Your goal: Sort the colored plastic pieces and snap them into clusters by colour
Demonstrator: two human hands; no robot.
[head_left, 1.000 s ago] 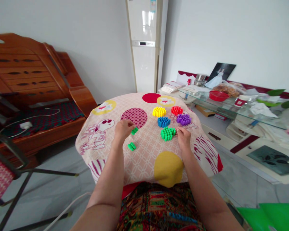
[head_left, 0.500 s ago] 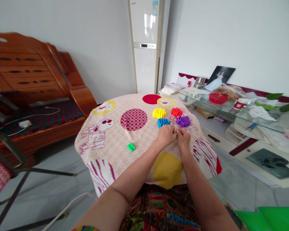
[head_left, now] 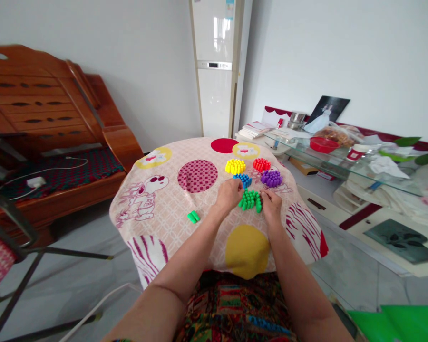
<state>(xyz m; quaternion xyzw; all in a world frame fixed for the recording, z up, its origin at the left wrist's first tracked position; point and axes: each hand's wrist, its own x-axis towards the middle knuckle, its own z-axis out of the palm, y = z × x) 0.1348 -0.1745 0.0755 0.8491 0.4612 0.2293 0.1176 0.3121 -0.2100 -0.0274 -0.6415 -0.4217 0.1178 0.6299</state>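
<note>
A cluster of small, rounded green plastic pieces (head_left: 249,200) stands upright on the patterned tablecloth between my hands. My left hand (head_left: 230,194) is closed at the cluster's left side, near the blue pieces (head_left: 243,180); what its fingers hold, if anything, is hidden. At the right edge of the green cluster, my right hand (head_left: 272,204) has its fingers pressed together, and I cannot make out anything in them. Farther back stand groups of yellow pieces (head_left: 235,166), red pieces (head_left: 261,164) and purple pieces (head_left: 271,178). Two green pieces (head_left: 193,217) lie apart on the left.
The tablecloth (head_left: 164,242) covers a round table. On the right, a glass-topped cabinet (head_left: 388,173) carries a red bowl (head_left: 323,144), a paper cup (head_left: 355,152) and papers. A wooden bench (head_left: 53,123) is at the left, with a metal-framed chair (head_left: 28,266) closer to me.
My left hand has moved left and slightly back, away from my right hand. The green cluster, covered by my hands before, now shows between them. My right hand has hardly moved.
</note>
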